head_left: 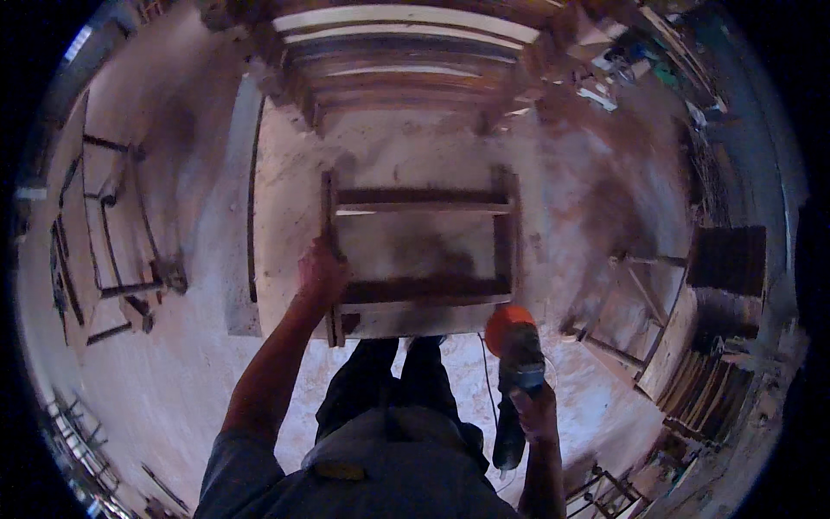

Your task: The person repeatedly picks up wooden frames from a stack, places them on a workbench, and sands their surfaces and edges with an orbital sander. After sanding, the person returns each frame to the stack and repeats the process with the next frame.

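Here, you steadied a wooden frame (421, 253) on the workbench (285, 182) at frame centre.
Your left hand (322, 272) gripped its left rail; your right hand (536, 411) held an angle grinder (515, 355) at lower right.

- A pale, dusty tabletop (294, 173) stands in front of the person, its near edge above the legs
- A dark wooden frame (421, 259) lies flat on it: two long rails joined by two short side pieces, open in the middle
- The frame's near rail runs along the near edge
- A stack of wooden frames (406, 60) sits at the far end
- Dusty floor (173, 381) surrounds it
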A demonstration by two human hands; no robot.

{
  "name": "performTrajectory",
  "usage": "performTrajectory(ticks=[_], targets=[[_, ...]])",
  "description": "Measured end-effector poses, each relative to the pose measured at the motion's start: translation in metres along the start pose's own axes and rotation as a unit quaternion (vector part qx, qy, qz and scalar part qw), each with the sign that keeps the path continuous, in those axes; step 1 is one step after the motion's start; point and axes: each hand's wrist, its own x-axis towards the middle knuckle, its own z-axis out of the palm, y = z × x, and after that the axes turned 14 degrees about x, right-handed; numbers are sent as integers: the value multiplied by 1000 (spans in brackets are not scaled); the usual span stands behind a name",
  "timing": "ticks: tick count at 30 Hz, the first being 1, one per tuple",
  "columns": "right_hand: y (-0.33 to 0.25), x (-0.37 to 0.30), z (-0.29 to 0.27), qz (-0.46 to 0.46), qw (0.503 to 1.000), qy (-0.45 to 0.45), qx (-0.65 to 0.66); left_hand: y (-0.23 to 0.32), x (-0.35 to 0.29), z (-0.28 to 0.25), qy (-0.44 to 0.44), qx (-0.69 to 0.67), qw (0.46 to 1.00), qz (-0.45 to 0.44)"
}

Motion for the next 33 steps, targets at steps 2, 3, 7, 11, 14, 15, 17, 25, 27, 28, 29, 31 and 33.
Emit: performTrajectory(ticks=[2, 3, 7, 11, 14, 15, 17, 25, 27, 28, 29, 31, 33], targets=[[12, -13, -27, 14, 998, 48, 28, -14, 5, 20, 11, -70, 997, -32], [16, -18, -37, 19, 996, 74, 43, -33, 6, 36, 82, -184, 979, 19], [31, -39, -79, 21, 986, 116, 119, -26, -19, 0, -120, -438, 891, -16], [69, -53, -133, 4, 970, 123, 209, 25, -62, -10, -104, -505, 846, -135], [104, -49, -146, -19, 956, 142, 256, 13, -52, 7, -115, -504, 849, -109], [116, -50, -153, -31, 949, 156, 273, 1, -51, 16, -114, -517, 848, -7], [127, -56, -178, -13, 954, 177, 241, 27, -74, 13, -88, -517, 847, -88], [173, -71, -240, -25, 943, 272, 188, 68, -36, 52, -124, -598, 792, -17], [206, -94, -276, -13, 924, 317, 213, 166, -86, 57, -116, -583, 802, 48], [209, -99, -281, -8, 917, 333, 221, 203, -104, 50, -106, -580, 804, 76], [209, -109, -287, 9, 912, 340, 228, 229, -97, 52, -98, -542, 828, 103], [212, -148, -293, -17, 882, 388, 268, 326, -128, 55, -120, -504, 847, 121], [212, -145, -294, -29, 865, 405, 294, 398, -165, 16, -133, -527, 815, 200]])
